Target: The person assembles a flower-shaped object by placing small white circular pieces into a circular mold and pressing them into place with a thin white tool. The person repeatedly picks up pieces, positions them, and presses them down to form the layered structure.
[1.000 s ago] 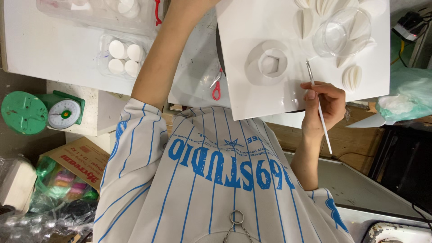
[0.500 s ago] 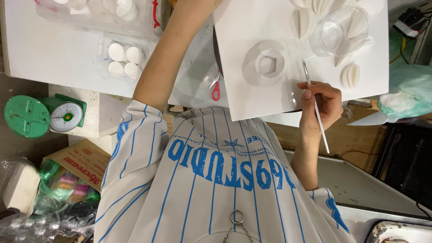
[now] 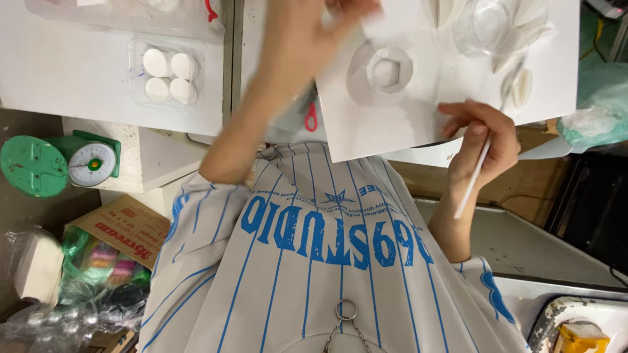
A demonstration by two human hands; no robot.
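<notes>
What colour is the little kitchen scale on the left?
Green, with a white dial; the head view shows the scale clearly.

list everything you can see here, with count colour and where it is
paper sheet: one, white, on the table ahead
hexagon mould: one, white, on the sheet
round cup: one, clear, top of the sheet
petal pieces: a few, white, blurred, below the cup
blister tray: one, clear, four white discs, upper left
scale: one, green, left
scissors: one, red handle, partly hidden under the sheet
cardboard box: one, brown, lower left
plastic bag: one, green, right edge
left hand: blurred, over the sheet's top edge
right hand: grip closed on a white stick
</notes>
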